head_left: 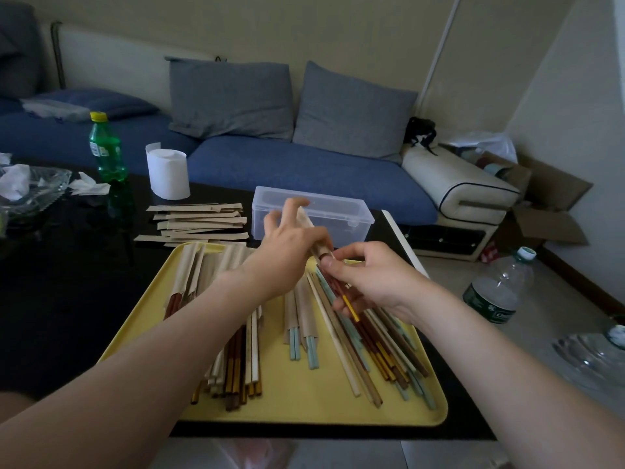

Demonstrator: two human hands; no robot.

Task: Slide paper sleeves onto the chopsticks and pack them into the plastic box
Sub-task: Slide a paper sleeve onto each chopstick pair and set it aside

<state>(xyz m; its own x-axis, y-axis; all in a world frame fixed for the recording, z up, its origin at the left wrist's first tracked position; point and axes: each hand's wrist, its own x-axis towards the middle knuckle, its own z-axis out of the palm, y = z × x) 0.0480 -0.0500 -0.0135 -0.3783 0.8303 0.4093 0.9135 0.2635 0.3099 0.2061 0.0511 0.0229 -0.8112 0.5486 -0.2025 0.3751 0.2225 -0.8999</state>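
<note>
Along the near edge of the surface (67, 299) sits a yellow tray (304, 397), its left half holding sleeved chopsticks (236, 350) and its right half a fan of bare chopsticks (378, 346). Above the tray's far right corner the hands meet, both clamped. The right hand (375, 282) pinches a dark pair (350, 308) with a yellow band, tips aimed away. The left hand (291, 252) grips a paper sleeve (306, 220) between thumb and fingers, its other fingers splayed. The tips seem to sit at or just inside the sleeve mouth, though the thumbs hide the join. To do this well, I would keep the two sticks flush and parallel, hold the sleeve lightly so its mouth is not flattened, and push along its line so the paper neither buckles nor tears. Beyond the tray's far left corner lies a stack of empty sleeves (199, 221); the plastic box (338, 214) waits at the surface's far edge, just behind the hands
</note>
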